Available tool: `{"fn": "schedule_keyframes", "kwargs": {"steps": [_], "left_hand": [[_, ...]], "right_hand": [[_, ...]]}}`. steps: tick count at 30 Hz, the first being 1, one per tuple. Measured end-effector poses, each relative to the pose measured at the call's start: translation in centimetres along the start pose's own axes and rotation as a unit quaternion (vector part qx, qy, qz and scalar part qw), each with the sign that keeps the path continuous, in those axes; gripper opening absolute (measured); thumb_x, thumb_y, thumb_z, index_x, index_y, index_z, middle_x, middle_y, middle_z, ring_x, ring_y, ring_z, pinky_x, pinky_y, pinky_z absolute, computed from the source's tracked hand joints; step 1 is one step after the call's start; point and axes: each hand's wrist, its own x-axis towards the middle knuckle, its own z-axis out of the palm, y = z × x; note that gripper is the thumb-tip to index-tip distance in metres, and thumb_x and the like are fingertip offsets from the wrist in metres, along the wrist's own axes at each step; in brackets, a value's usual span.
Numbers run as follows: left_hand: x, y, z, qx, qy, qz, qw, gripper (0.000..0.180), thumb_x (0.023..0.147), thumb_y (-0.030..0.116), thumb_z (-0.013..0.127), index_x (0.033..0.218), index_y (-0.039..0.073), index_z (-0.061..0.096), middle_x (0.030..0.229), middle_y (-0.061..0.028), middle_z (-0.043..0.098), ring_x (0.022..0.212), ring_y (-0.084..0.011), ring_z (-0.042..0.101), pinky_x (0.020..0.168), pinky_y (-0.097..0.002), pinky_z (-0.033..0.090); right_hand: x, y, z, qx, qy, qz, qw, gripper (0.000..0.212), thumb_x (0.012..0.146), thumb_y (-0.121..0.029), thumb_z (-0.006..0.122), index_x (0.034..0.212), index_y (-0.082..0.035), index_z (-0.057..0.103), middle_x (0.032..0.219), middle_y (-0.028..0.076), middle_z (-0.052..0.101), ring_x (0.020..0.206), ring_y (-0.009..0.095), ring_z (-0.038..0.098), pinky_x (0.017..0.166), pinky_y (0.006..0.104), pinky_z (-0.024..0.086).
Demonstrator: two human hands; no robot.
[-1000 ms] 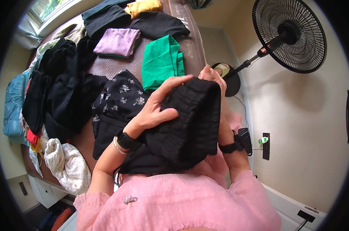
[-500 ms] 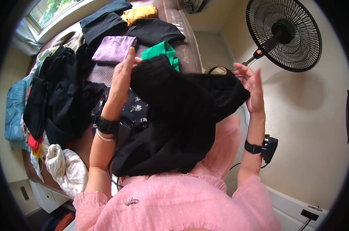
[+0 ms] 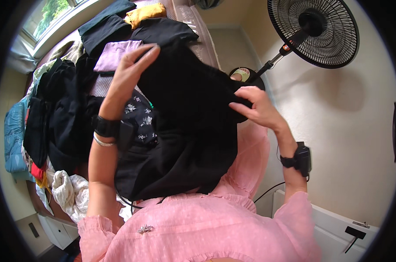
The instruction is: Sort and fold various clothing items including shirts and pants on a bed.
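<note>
A black garment is spread in front of me, its upper part raised and its lower folds lying over my lap. My left hand grips its upper left edge between thumb and fingers. At the right edge, my right hand pinches the cloth with thumb and fingers. Folds hide the garment's exact kind. Beside my left forearm lies a dark floral cloth. A folded lilac garment rests just beyond my left hand.
Folded dark clothes and a yellow one lie on the bed farther off. Heaped black clothes, a blue bundle and a white cloth are at left. A standing fan is at right.
Both hands have closed on the black garment, and its upper part is stretched out flatter. My right hand has moved down and left. The green cloth is now almost wholly covered.
</note>
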Motion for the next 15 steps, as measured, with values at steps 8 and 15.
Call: {"fn": "schedule_keyframes", "kwargs": {"steps": [8, 15], "left_hand": [[11.2, 6.7, -0.6, 0.153, -0.1, 0.18, 0.966, 0.036, 0.087, 0.031, 0.058, 0.105, 0.0, 0.06, 0.103, -0.0089, 0.061, 0.096, -0.0164, 0.056, 0.089, -0.0241, 0.04], [13.5, 18.4, 4.7, 0.078, -0.112, 0.179, 0.974, 0.041, 0.077, 0.036, 0.069, 0.089, -0.003, 0.067, 0.079, -0.0073, 0.067, 0.07, -0.0112, 0.061, 0.065, -0.022, 0.048]], "right_hand": [[0.6, -4.1, -14.1, 0.376, 0.309, 0.018, 0.873, 0.014, 0.084, -0.012, 0.061, 0.092, -0.001, 0.063, 0.078, -0.006, 0.055, 0.071, 0.001, 0.049, 0.066, 0.0143, 0.037], [0.4, -7.7, -23.7, -0.288, 0.341, -0.055, 0.893, 0.029, 0.075, -0.024, 0.074, 0.069, -0.001, 0.057, 0.054, 0.001, 0.049, 0.051, 0.006, 0.042, 0.049, 0.0202, 0.033]]}}
